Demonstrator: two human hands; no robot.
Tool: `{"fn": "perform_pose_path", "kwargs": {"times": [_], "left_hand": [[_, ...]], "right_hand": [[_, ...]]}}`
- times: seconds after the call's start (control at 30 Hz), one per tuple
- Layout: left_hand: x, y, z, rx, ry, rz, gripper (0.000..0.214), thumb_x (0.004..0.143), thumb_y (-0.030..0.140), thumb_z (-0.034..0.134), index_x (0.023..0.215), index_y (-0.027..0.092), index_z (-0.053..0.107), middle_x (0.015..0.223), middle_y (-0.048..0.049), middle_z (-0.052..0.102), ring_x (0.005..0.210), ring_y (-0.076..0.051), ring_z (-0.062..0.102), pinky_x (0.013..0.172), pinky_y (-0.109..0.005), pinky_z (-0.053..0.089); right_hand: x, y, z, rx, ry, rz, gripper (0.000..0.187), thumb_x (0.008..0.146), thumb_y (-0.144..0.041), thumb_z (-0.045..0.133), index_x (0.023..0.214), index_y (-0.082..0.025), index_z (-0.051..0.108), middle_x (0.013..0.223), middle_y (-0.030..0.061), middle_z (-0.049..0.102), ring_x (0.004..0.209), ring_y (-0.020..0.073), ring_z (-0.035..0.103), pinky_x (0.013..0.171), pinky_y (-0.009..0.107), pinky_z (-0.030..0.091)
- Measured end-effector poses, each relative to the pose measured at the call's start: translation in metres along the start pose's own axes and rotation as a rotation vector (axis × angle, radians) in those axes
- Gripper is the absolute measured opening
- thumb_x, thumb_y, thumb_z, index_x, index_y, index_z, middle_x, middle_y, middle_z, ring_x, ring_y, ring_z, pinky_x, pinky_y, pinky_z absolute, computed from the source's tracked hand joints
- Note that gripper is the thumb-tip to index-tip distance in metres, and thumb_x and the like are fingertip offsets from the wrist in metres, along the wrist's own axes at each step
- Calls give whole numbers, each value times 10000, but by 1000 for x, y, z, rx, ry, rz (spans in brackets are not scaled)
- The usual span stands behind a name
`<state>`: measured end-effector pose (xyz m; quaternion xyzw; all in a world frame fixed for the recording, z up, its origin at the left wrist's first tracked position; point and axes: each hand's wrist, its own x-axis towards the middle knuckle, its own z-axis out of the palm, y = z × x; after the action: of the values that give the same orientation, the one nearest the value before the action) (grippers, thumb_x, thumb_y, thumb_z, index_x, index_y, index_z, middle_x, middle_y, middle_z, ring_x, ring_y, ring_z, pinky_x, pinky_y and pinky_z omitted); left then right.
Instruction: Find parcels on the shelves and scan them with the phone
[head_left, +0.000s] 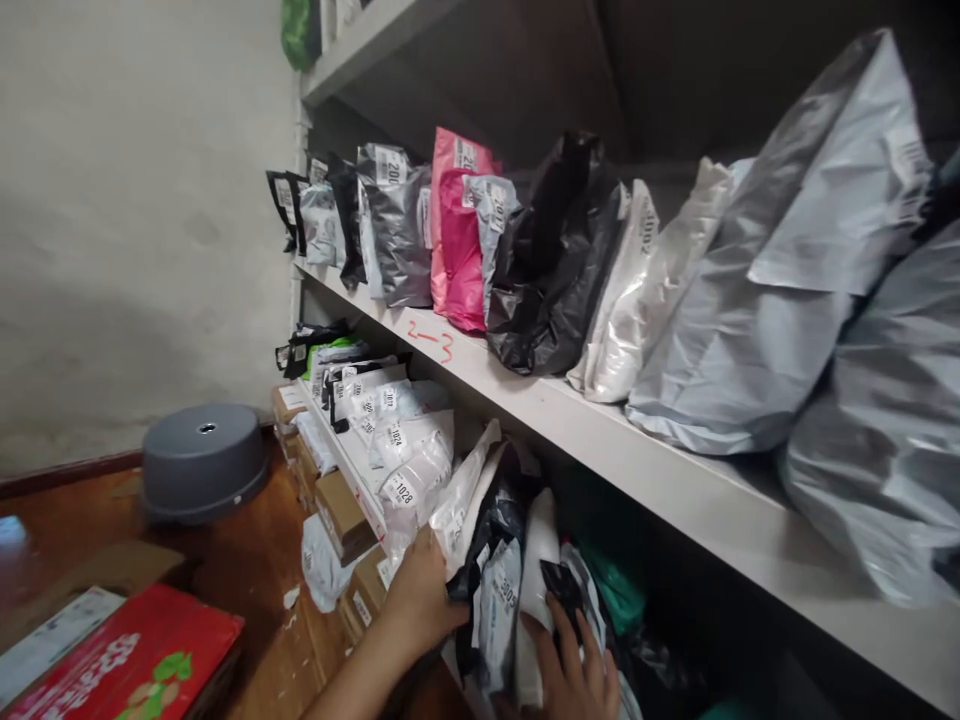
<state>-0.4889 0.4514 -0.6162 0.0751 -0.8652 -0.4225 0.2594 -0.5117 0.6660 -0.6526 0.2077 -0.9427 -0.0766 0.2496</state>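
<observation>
My left hand reaches into the lower shelf, its fingers pushed between upright parcel bags and hidden behind a white labelled bag. My right hand rests with fingers spread on a white bag and a small black packet. A grey bag with a number label stands between the two hands. More white numbered parcels lean in a row to the left of my left hand.
The upper shelf, marked 2-3 in red, carries black, pink, silver and grey mailer bags. Cardboard boxes stack under the lower shelf. A grey upturned basin and a red box sit on the wooden floor.
</observation>
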Motion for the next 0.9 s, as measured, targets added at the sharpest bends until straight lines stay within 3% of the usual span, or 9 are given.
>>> {"fn": "perform_pose_path", "kwargs": {"times": [0.13,0.23,0.33,0.4,0.57,0.7,0.8,0.83,0.9], "left_hand": [[7,-8,1,-114,-93,-13,638,593,102,552,1225,190,535,1165,-110,627,1165,-259,559,1079,-412,400],[8,-6,3,34,31,-124,573,635,133,589,1207,138,552,1254,-173,553,1269,-313,454,1104,-500,323],[10,-8,0,267,205,-288,663,605,284,705,1227,128,535,1481,-251,260,1389,-491,131,1049,-727,161],[15,-16,-1,273,244,-359,751,588,374,736,1260,138,497,1523,-249,149,1387,-524,38,1017,-755,168],[35,-38,9,120,221,-416,665,712,394,640,1269,86,448,1220,-199,497,1251,-354,423,1020,-475,385],[56,-40,12,156,130,-379,736,692,548,633,1221,61,477,1148,-188,497,1196,-365,467,1010,-444,384],[65,-39,8,108,75,-341,779,676,573,641,1220,50,450,1162,-201,512,1210,-365,464,1014,-445,378],[63,-38,8,93,98,-351,805,685,567,635,1247,37,408,1189,-220,499,1225,-365,451,1014,-454,377],[48,-34,14,92,276,-351,835,720,559,608,1292,26,314,1266,-259,426,1269,-366,400,1022,-484,366]], "right_hand": [[0,-4,-1,-21,18,14,593,568,-334,700,1158,-325,639,1373,47,528,1261,389,434,1007,555,324],[1,-8,-3,-15,24,22,584,562,-320,694,1144,-321,643,1384,45,515,1271,398,412,1011,561,316],[2,-10,-3,4,26,28,585,552,-291,706,1135,-299,652,1369,70,524,1265,415,409,1011,576,307],[2,-12,-3,23,26,28,593,546,-282,719,1135,-287,658,1361,87,530,1258,423,411,1014,591,293],[2,-16,-3,94,24,43,534,620,-338,688,1149,-278,651,1375,98,514,1261,429,396,1026,626,239],[2,-20,-7,103,32,48,495,661,-356,659,1149,-272,645,1386,94,505,1271,423,383,1035,631,221],[2,-21,-13,82,52,45,465,680,-362,640,1138,-285,651,1374,67,525,1260,402,404,1028,617,252],[2,-21,-15,78,56,47,457,680,-357,640,1131,-285,656,1367,64,534,1253,400,413,1023,613,261],[2,-20,-17,77,62,46,458,671,-336,645,1124,-280,663,1354,68,548,1235,399,433,1013,606,276]]}}
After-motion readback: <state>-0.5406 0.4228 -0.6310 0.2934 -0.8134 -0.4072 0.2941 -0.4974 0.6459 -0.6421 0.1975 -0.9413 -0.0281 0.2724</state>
